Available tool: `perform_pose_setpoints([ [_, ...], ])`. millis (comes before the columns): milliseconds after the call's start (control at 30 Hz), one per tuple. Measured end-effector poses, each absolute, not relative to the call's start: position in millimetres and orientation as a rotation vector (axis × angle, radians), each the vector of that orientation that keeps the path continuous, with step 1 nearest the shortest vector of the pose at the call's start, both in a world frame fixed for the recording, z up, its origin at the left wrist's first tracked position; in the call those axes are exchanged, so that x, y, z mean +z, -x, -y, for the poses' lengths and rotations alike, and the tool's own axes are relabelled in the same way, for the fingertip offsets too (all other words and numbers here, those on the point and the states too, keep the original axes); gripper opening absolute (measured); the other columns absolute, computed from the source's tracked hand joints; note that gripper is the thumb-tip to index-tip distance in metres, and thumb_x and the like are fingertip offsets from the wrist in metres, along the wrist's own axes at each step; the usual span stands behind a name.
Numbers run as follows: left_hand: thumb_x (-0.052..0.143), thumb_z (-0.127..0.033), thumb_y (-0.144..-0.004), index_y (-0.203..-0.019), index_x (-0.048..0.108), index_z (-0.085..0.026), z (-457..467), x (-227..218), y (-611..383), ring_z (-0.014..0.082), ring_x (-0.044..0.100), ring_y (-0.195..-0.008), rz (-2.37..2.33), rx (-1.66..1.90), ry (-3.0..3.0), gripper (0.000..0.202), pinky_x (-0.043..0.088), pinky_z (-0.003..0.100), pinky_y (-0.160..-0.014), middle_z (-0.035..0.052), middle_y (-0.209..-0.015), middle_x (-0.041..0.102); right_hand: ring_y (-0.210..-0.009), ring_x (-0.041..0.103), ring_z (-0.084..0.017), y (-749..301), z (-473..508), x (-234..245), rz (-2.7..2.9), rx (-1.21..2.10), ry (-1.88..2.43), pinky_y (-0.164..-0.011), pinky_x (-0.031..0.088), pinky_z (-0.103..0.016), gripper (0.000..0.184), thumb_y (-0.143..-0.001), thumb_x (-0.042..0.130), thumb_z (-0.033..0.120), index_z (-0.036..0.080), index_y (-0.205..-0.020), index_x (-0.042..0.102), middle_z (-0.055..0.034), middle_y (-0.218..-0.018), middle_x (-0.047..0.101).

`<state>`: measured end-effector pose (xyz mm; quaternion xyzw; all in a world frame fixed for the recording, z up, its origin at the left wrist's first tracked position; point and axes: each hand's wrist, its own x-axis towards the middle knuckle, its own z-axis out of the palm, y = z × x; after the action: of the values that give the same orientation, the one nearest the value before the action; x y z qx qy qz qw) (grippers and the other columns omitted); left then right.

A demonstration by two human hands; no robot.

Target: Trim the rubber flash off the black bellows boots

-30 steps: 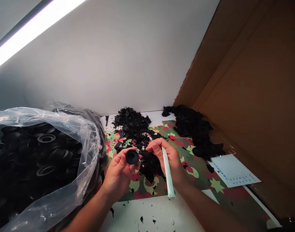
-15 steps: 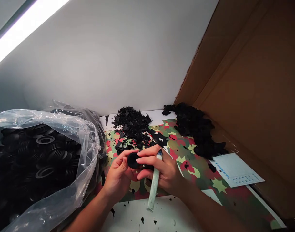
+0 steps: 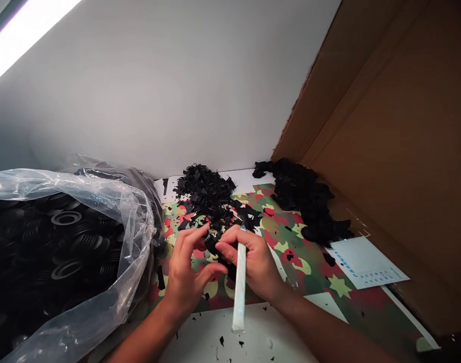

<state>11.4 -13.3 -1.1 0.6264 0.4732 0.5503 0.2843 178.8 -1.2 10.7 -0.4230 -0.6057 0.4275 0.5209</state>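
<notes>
In my right hand (image 3: 253, 257) is a long, pale, flat-handled tool (image 3: 239, 292), its handle pointing down toward me; its working end is hidden by the fingers. The same hand's thumb and fingertips press on a black ribbed rubber part (image 3: 211, 243), seen side-on. My left hand (image 3: 187, 262) is at the part's left, thumb spread well away from the fingers; its fingertips are close to the part's upper edge, and whether they touch it I cannot tell. Just beyond both hands lies a heap of black rubber scraps (image 3: 206, 191).
On the left, a clear plastic bag (image 3: 137, 242) is full of black ribbed rubber parts (image 3: 66, 242). More black pieces (image 3: 302, 201) pile against the cardboard wall (image 3: 389, 166). A printed white card (image 3: 368, 262) lies on the camouflage-patterned sheet (image 3: 313, 282). Small black bits dot the white surface in front.
The rubber part has turned from showing its round face to showing its ribbed side. My left thumb has let go and swung down, away from the fingers. The tool's handle stands more upright.
</notes>
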Motion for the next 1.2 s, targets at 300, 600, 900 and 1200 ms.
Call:
perform_pose_setpoints([
  [300,0.086,-0.044,-0.075,-0.105,0.084,-0.026,15.6,10.3,-11.4,0.0193,0.067,-0.075,-1.109,1.408,-1.41,0.035,0.055,0.027,-0.068,0.0045,-0.085,0.077,-0.054,0.046,-0.01,-176.7,2.5,12.1,1.024,1.637,0.917,-0.05,0.038,-0.023,0.049,-0.07,0.083,0.064,0.018,-0.066,0.068,0.0025,-0.057,0.053],
  [600,0.079,-0.04,-0.084,-0.092,0.083,-0.025,15.2,3.4,-12.2,0.0171,0.063,-0.079,-1.148,1.537,-1.415,0.017,0.052,0.024,-0.069,0.0033,-0.083,0.068,-0.056,0.049,-0.011,-170.0,7.6,6.7,0.95,1.68,0.935,-0.055,0.042,-0.024,0.042,-0.071,0.083,0.058,0.018,-0.07,0.069,0.0022,-0.059,0.056],
  [900,0.076,-0.031,-0.086,-0.087,0.082,-0.026,11.8,5.6,-8.7,0.0161,0.064,-0.075,-1.232,1.464,-1.592,0.008,0.051,0.024,-0.068,0.0014,-0.079,0.071,-0.067,0.064,-0.016,-182.3,1.6,13.8,1.497,0.934,0.986,-0.064,0.053,-0.028,0.012,-0.087,0.069,0.029,0.022,-0.093,0.076,-0.0011,-0.076,0.068],
  [1200,0.077,-0.031,-0.086,-0.087,0.082,-0.027,13.5,2.4,-11.0,0.0154,0.063,-0.072,-1.246,1.5,-1.627,0.007,0.049,0.024,-0.066,0.0004,-0.076,0.072,-0.065,0.067,-0.016,-181.2,3.1,7.7,1.665,0.588,0.901,-0.06,0.055,-0.027,0.009,-0.093,0.068,0.021,0.023,-0.088,0.076,-0.0016,-0.077,0.072],
])
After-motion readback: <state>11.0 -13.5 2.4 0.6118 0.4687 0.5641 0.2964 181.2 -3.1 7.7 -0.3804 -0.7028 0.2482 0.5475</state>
